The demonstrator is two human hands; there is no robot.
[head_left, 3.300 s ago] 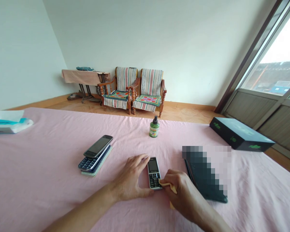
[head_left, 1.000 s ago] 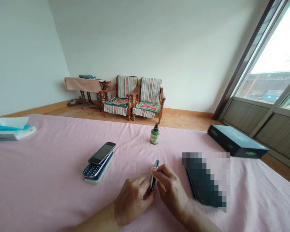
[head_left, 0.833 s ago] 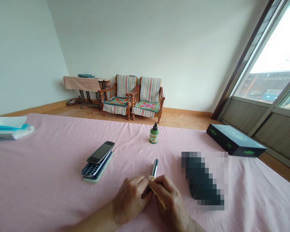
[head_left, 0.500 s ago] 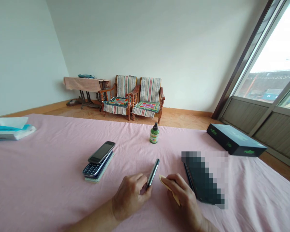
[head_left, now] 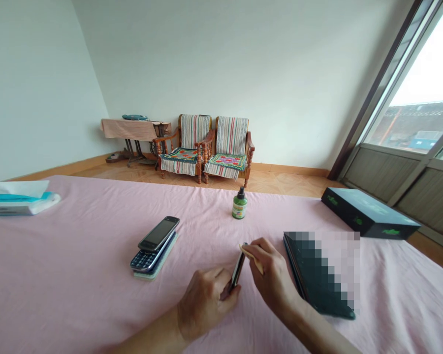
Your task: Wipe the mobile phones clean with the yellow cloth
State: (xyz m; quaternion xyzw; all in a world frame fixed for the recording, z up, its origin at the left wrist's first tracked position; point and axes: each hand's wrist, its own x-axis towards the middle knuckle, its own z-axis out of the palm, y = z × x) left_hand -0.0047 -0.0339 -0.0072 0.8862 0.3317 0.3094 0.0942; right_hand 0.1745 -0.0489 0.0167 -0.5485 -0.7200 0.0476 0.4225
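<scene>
My left hand (head_left: 208, 297) grips the lower end of a slim dark mobile phone (head_left: 237, 270), held on edge with its narrow side towards me. Pinched in my right hand (head_left: 271, 270) is a pale yellow cloth (head_left: 256, 260), which meets the phone's upper end. To the left lies a stack of phones: a dark touchscreen phone (head_left: 159, 233) on top, a keypad phone (head_left: 143, 260) under it and a pale green one (head_left: 147, 276) at the bottom. Part of the held phone is hidden by my fingers.
A dark flat case (head_left: 310, 280), partly pixelated, lies just right of my right hand. Beyond stand a green spray bottle (head_left: 239, 204) and a black box (head_left: 369, 211). A tissue pack (head_left: 25, 204) sits at far left on the pink cloth (head_left: 77, 255). Two armchairs (head_left: 227, 142) stand behind.
My right hand has moved up and left, bringing the yellow cloth from beside the phone onto its upper end. The view has shifted slightly; my left hand keeps its hold.
</scene>
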